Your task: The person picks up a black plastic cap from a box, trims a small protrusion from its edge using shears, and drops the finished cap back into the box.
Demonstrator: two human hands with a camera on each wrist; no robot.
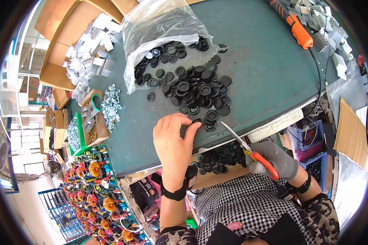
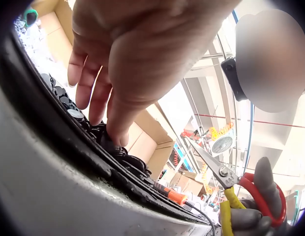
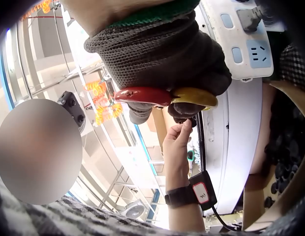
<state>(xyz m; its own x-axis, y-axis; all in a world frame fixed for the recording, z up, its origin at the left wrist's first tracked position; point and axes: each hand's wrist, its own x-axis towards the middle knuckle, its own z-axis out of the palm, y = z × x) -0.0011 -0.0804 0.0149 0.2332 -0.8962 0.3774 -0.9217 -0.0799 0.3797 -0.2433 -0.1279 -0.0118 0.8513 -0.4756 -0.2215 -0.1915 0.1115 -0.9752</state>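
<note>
My bare left hand (image 1: 172, 136) is at the near edge of a pile of black round caps (image 1: 198, 87) on the green tabletop. Its thumb and forefinger pinch one black cap (image 1: 196, 121), partly hidden by the fingers. In the left wrist view the thumb tip meets dark caps (image 2: 130, 160) near the table edge. My right hand (image 1: 281, 158), in a grey glove, holds scissors (image 1: 235, 135) by their red and yellow handles. Their blades point toward the pile, slightly parted in the left wrist view. In the right wrist view gloved fingers (image 3: 184, 109) pass through the handle loops.
A clear plastic bag (image 1: 151, 24) spills caps at the back. Below the table edge, a cardboard box (image 1: 227, 174) holds more caps. An orange power tool (image 1: 300, 32) with a black cord lies at right. Metal heatsinks (image 1: 86, 57) and screws (image 1: 111, 102) are at left.
</note>
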